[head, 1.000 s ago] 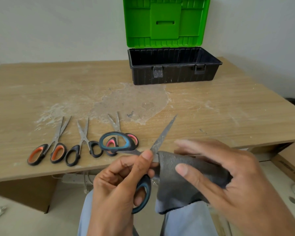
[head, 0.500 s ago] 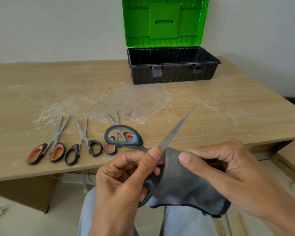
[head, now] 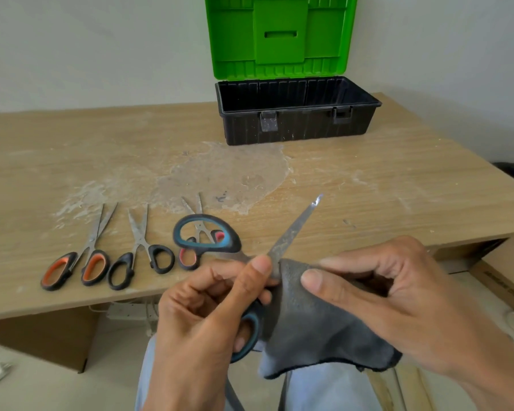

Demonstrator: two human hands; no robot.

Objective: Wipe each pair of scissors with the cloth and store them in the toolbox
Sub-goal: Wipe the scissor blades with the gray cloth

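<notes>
Over the near edge of the scuffed wooden tabletop [head: 368,203], the left hand [head: 202,315] pinches the blue-and-black-handled scissors [head: 291,232] near the pivot, with its thumb on top and its fingers curled by the lower loop. The right hand [head: 398,301] holds the dark grey cloth [head: 315,327] against the base of the raised blade.

A second ago the right hand's fingers lay long and flat over the cloth. Now they are curled in, with the thumb pressing the fabric to the metal, and the blade tip has swung a little up and to the right. I judge this to be a fresh grip for another stroke, so the wiping of this pair is not finished.

At the far side, the black plastic toolbox with its green lid [head: 297,126] stands open. No scissors show in the part of its inside that can be seen. The orange-handled scissors [head: 80,262], black-handled scissors [head: 137,256] and red-and-black-handled scissors [head: 196,244] lie side by side on the tabletop, waiting.
</notes>
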